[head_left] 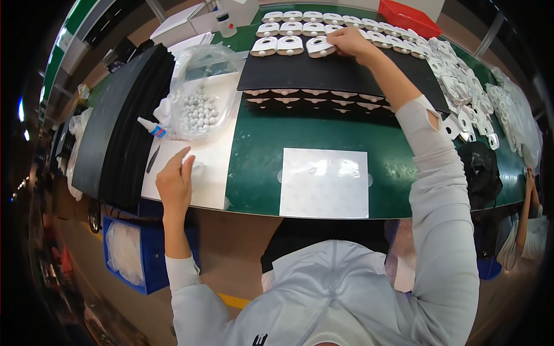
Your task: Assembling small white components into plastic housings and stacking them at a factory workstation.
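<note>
My right hand [353, 44] reaches to the far side of the table and pinches the edge of a white plastic part [319, 47] with a round hole. That part sits on a black board [323, 72], at the end of the nearest row of similar white parts [289, 45]. My left hand [174, 183] is over the white sheet [212, 187] at the left, thumb and forefinger slightly apart, with nothing visible between them. Beyond it lie a clear bag of white balls [199, 111], a small glue bottle [151, 127] and dark tweezers [153, 159].
Layers of boards with parts are stacked under the top one. Loose white parts [461, 86] heap at the right, below a red tray [410, 18]. A stack of black boards [124, 124] stands left. A white sheet [324, 183] lies at the front edge; a blue bin [153, 259] is below.
</note>
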Motion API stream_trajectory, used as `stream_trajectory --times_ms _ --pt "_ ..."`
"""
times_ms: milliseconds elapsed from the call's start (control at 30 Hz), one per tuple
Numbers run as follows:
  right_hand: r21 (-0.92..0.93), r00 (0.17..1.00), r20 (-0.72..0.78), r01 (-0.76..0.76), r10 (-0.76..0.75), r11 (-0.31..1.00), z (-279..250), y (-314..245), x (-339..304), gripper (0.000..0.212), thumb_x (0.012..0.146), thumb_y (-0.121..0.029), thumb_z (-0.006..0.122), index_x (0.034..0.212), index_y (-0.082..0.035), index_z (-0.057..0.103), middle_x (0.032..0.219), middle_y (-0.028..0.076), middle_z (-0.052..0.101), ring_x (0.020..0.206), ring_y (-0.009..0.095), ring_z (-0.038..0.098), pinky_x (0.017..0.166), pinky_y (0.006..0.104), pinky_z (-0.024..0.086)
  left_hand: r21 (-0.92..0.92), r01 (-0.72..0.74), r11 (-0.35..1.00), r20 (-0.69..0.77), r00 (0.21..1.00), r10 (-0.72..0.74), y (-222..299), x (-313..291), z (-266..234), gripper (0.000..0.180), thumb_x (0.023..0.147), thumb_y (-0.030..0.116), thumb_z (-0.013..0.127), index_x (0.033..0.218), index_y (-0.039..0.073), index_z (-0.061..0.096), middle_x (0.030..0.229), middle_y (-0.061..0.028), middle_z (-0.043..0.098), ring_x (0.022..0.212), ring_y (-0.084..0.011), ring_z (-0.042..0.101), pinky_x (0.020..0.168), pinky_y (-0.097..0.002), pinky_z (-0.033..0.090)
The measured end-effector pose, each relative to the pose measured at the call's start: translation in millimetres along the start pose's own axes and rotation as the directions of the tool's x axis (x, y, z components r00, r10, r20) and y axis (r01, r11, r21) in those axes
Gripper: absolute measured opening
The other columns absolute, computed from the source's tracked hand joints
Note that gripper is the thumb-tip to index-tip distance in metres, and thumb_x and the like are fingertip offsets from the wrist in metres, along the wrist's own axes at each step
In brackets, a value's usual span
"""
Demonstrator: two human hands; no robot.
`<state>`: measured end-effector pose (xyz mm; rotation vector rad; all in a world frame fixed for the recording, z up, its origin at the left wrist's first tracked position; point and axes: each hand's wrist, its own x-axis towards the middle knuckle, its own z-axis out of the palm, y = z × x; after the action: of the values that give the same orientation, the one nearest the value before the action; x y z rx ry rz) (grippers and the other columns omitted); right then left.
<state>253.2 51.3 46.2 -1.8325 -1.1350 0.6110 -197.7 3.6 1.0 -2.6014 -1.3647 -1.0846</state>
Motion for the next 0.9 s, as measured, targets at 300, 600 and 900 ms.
stream_trajectory --times_ms 300,600,900 --pt "-0.049 0.983 -0.068 0.168 -0.172 0.984 -22 19 -24 0.027 0.082 -0.017 0.060 0.103 -0.001 0.061 0.083 0.008 0.063 0.072 0.013 0.061 0.063 0.0247 0.051 -0.649 0.669 0.362 0.706 0.707 -0.041 82 44 32 0.026 0.091 0.021 0.047 0.108 0.003 0.053 0.063 0.0033 0.036 0.051 -0.0012 0.029 0.041 -0.0169 0.019" --pt "-0.766 0.862 -0.220 0.138 -0.457 0.628 -190 88 -149 0.013 0.079 -0.009 0.058 0.087 -0.001 0.063 0.077 0.011 0.064 0.072 0.026 0.060 0.069 0.0347 0.047 -0.483 0.871 -0.092 0.807 0.484 0.340 136 75 96 0.032 0.077 0.000 0.044 0.108 0.001 0.044 0.086 -0.0053 0.047 0.057 -0.0059 0.037 0.040 -0.0169 0.023" --pt "-0.913 0.941 0.236 0.301 -0.244 0.276 -229 159 -206 0.036 0.062 0.006 0.054 0.096 -0.005 0.062 0.094 0.007 0.058 0.090 0.027 0.050 0.080 0.0343 0.043 -0.443 0.862 -0.247 0.784 0.506 0.361 138 68 113 0.014 0.088 0.014 0.050 0.100 0.006 0.049 0.084 -0.0058 0.051 0.054 -0.0035 0.036 0.039 -0.0144 0.022"
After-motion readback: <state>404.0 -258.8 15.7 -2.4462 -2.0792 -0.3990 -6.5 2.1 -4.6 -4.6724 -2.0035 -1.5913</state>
